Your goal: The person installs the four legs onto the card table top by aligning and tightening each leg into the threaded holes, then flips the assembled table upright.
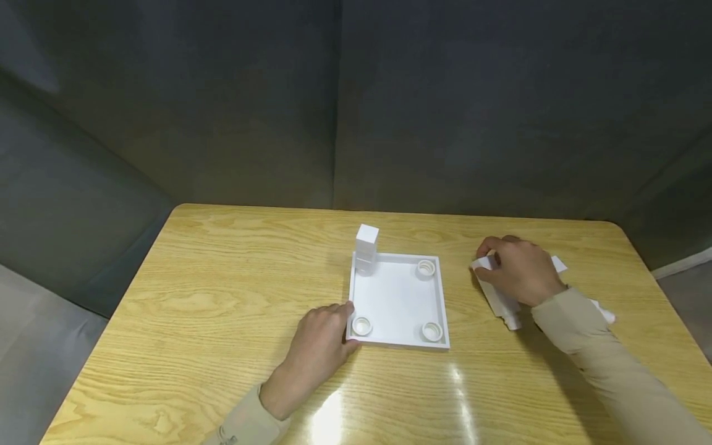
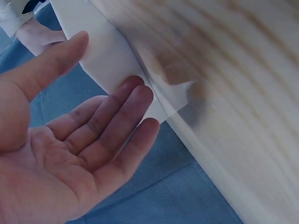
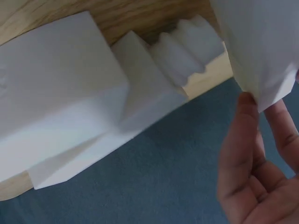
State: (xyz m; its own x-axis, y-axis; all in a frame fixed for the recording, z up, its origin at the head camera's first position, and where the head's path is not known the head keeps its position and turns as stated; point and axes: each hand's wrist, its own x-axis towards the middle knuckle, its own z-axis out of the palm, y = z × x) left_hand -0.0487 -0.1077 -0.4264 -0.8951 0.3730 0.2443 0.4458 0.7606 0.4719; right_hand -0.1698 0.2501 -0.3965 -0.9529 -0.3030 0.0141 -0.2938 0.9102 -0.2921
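A white square tabletop (image 1: 396, 303) with a raised rim lies underside up. Round threaded sockets show at its far right (image 1: 426, 269), near right (image 1: 431, 332) and near left corners. A white square leg (image 1: 366, 245) stands upright at the far left corner. My left hand (image 1: 317, 340) holds the near left corner, thumb at the front edge and fingers along the left side. To the right of the tabletop, my right hand (image 1: 520, 269) pinches one end of another white leg (image 3: 266, 46); its threaded end points towards me in the head view.
More white legs lie on the wooden table (image 1: 233, 278) around and beneath my right hand, partly hidden. One shows its threaded end (image 3: 187, 49) in the right wrist view. A dark curtain (image 1: 334, 105) hangs behind the table's far edge.
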